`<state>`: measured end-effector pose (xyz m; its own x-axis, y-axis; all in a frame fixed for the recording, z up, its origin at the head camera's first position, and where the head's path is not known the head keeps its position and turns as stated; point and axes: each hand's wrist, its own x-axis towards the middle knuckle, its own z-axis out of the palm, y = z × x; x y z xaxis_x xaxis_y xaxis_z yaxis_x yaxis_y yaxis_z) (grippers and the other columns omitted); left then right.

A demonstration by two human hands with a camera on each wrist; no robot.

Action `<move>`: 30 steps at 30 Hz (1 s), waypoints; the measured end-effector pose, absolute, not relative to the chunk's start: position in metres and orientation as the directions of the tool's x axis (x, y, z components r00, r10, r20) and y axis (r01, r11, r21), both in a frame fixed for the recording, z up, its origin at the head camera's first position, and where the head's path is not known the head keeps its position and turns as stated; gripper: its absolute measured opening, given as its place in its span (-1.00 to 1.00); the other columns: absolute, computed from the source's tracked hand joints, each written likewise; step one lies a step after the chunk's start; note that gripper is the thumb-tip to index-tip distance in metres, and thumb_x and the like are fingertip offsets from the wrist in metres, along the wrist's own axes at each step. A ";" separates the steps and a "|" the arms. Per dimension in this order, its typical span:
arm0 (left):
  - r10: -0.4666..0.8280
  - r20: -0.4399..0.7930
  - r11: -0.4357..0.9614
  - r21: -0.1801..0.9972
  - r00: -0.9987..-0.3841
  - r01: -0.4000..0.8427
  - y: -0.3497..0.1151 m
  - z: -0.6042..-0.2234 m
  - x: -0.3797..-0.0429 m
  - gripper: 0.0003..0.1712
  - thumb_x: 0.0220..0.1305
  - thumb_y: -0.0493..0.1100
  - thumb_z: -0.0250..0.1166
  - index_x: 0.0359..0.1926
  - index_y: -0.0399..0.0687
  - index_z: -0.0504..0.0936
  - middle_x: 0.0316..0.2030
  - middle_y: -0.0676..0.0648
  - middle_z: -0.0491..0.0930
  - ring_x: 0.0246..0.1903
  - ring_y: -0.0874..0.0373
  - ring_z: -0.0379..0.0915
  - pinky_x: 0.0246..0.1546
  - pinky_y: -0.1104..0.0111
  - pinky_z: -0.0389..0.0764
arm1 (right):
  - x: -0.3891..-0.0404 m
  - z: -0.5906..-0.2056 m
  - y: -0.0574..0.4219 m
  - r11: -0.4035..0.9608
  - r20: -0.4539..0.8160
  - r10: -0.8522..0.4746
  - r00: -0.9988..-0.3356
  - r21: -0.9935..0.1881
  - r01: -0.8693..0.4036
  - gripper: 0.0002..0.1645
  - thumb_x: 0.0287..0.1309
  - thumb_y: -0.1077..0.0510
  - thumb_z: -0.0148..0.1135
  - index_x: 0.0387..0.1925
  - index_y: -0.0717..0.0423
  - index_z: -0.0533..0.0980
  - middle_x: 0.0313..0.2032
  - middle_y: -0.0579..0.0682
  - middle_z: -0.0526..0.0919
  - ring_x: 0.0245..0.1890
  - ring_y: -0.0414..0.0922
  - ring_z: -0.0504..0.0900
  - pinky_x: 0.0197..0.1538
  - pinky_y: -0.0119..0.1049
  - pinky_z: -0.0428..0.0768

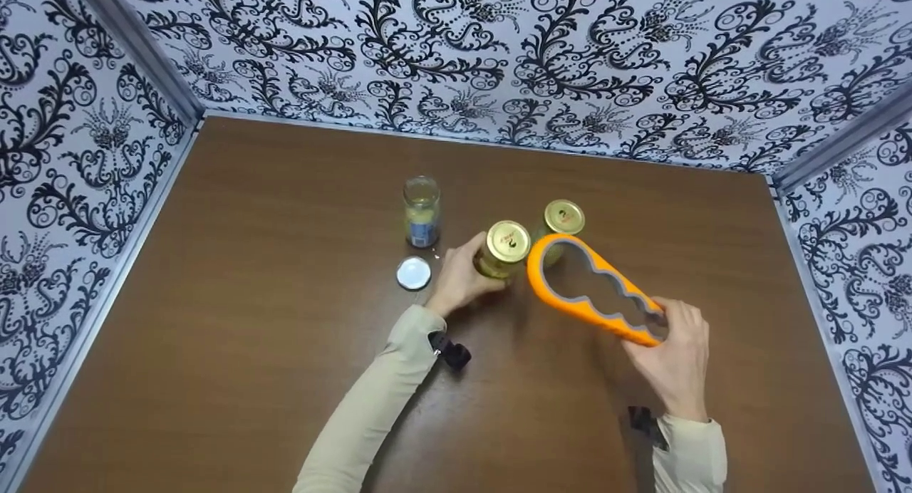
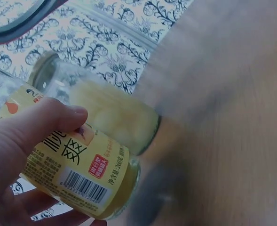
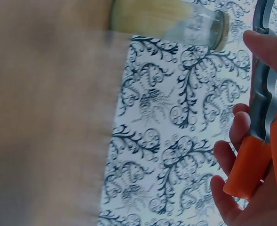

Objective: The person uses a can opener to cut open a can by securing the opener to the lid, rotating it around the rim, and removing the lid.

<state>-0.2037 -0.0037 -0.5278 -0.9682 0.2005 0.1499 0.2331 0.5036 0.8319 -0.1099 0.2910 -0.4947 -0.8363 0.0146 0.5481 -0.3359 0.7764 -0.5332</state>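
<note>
My left hand (image 1: 459, 276) grips a glass jar (image 1: 508, 241) with a gold lid, fingers and thumb round its side. In the left wrist view that jar shows a yellow label with a barcode, and its lid lies partly out of frame. My right hand (image 1: 677, 350) holds an orange jar opener (image 1: 576, 308) with a grey scalloped inner edge, gripping its narrow end. The opener's wide loop extends toward the held jar and overlaps a second gold-lidded jar (image 1: 564, 216) in the head view. Pale chunks show inside that second jar (image 2: 117, 113) in the left wrist view.
A lidless glass jar (image 1: 422, 211) with a blue label stands left of the held jar. Near it on the brown table (image 1: 271, 265) lies a white lid (image 1: 413, 273), close to my left wrist. Patterned panels (image 1: 456, 58) wall the table at the back and both sides.
</note>
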 end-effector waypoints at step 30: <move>0.324 0.149 0.448 0.845 -0.934 0.291 0.006 -0.508 -0.163 -0.17 -0.26 -0.18 0.61 0.10 -0.37 0.51 0.01 -0.28 0.59 0.02 -0.14 0.50 0.09 0.15 0.44 | -0.143 -0.449 0.246 0.796 0.529 -0.264 -0.807 -0.353 -0.492 -0.38 -0.48 0.20 0.53 -0.21 0.28 0.53 -0.36 0.12 0.57 -0.22 0.16 0.45 0.08 0.07 0.28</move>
<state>-0.1627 0.0056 -0.5082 -0.9340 0.3245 0.1494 0.2910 0.4485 0.8451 -0.1432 0.2463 -0.4487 -0.8066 -0.2638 0.5289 -0.4917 0.7961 -0.3527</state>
